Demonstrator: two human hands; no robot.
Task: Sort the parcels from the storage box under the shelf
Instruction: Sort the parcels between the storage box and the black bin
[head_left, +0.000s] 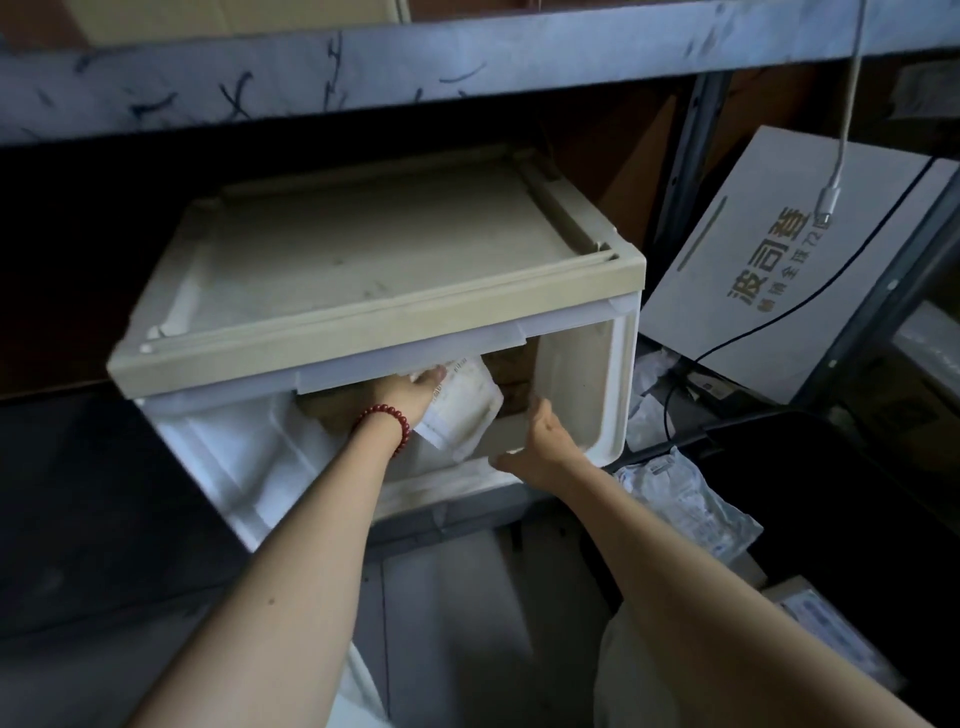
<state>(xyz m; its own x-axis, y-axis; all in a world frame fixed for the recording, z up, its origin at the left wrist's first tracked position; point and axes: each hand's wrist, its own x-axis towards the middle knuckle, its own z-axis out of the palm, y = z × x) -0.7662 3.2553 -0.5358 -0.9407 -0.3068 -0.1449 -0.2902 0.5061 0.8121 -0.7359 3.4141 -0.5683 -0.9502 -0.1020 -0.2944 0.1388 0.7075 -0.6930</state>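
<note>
While the left hand (410, 392), with a red bead bracelet (387, 421) at the wrist, reaches into the open front of the storage box (374, 260), the step in hand looks like drawing out one parcel for sorting. That hand holds a white parcel (462, 410) at the mouth of the opening; its thumb lies along the top edge, and its fingers are hidden behind the packet. The right hand (540, 441) is well apart from it, to the right and nearer, with fingers curled over the lower front lip of the box, seemingly to steady it.

The box sits under the shelf (363, 67), its beige lid closed and its white front panel (234, 467) hanging open below and to the left.

As a judgement, the next move calls for pulling the packet clear of the low upper edge of the opening without snagging it, then reading its label to pick a pile.

The white parcel is a flat, soft-looking mailer with a printed label facing up; the print is too small to read. Brown parcels (511, 374) lie farther inside. More bagged parcels (685, 504) lie on the floor to the right.
</note>
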